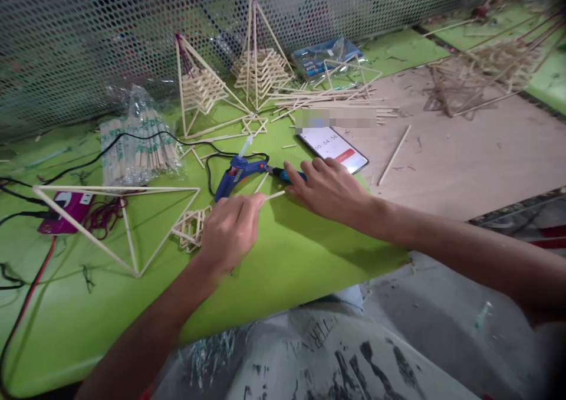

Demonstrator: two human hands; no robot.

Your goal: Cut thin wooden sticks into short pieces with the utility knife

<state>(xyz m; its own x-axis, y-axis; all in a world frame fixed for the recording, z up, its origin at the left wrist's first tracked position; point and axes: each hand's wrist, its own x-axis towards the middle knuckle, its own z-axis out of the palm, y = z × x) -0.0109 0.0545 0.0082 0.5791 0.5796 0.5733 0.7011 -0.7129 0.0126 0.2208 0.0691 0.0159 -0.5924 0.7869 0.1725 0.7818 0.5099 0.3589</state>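
My left hand [232,229] is closed on a short wooden stick [275,196], whose free end points right. My right hand [331,190] reaches over a blue-handled tool [289,176] with a dark front end; its fingers are spread above and beside the handle, and a firm grip does not show. A blue glue gun [230,179] lies just beyond my left hand, its clear glue stick pointing up. Beside my left hand sits a small bundle of joined short sticks [190,230]. Further left is a large stick frame [88,230] with triangular sides.
Two stick pyramids [260,72] with stacked layers stand at the back by a perforated metal screen [110,52]. Bagged sticks [137,143], a purple power strip [66,214] and cables lie left. A phone [338,149] showing a timer and loose sticks [327,99] lie beyond my right hand.
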